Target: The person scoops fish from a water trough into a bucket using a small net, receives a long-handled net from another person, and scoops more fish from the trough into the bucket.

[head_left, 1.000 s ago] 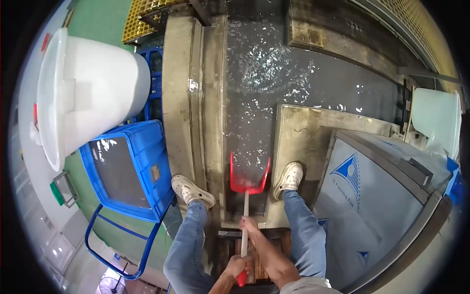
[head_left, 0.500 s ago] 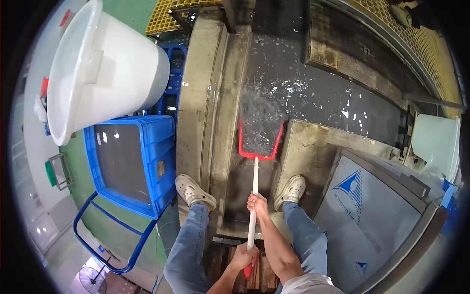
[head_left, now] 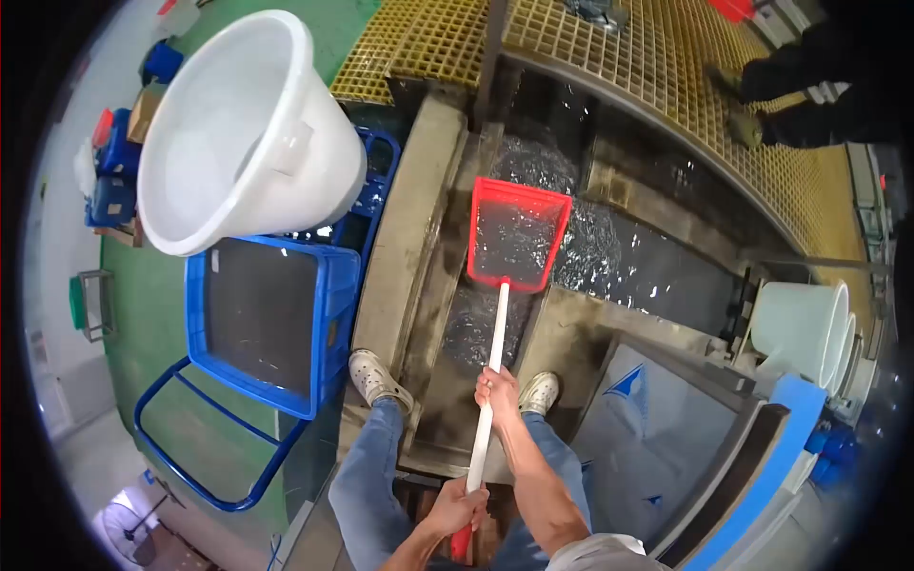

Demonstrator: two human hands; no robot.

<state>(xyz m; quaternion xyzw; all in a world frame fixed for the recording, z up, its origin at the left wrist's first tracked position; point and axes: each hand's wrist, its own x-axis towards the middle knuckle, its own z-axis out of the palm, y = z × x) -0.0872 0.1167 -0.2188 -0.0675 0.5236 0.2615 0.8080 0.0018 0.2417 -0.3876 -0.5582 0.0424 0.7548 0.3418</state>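
Observation:
A scoop net [head_left: 490, 400] with a red, squarish frame and a long white handle stretches forward over the dark water channel [head_left: 647, 257]. My right hand [head_left: 499, 392] is wrapped round the middle of the handle. Lower down, my left hand [head_left: 457, 507] grips the handle just above its red end. The frame is up at the water's surface, with rippling water round it. Dark, glinting stuff shows inside the frame; I cannot tell whether it is a catch or water seen through the mesh.
Concrete ledges [head_left: 400, 257] flank the channel, and my feet stand on either side. To the left are a blue crate [head_left: 328, 314] of dark liquid, a large white tub [head_left: 319, 152] and a blue trolley [head_left: 205, 490]. Yellow grating [head_left: 647, 76] lies ahead, where another person's legs [head_left: 790, 90] show.
The scoop net has risen out of the churning water and its frame has tipped up and forward. Both hands keep their hold on the handle. The view has shifted, showing more grating.

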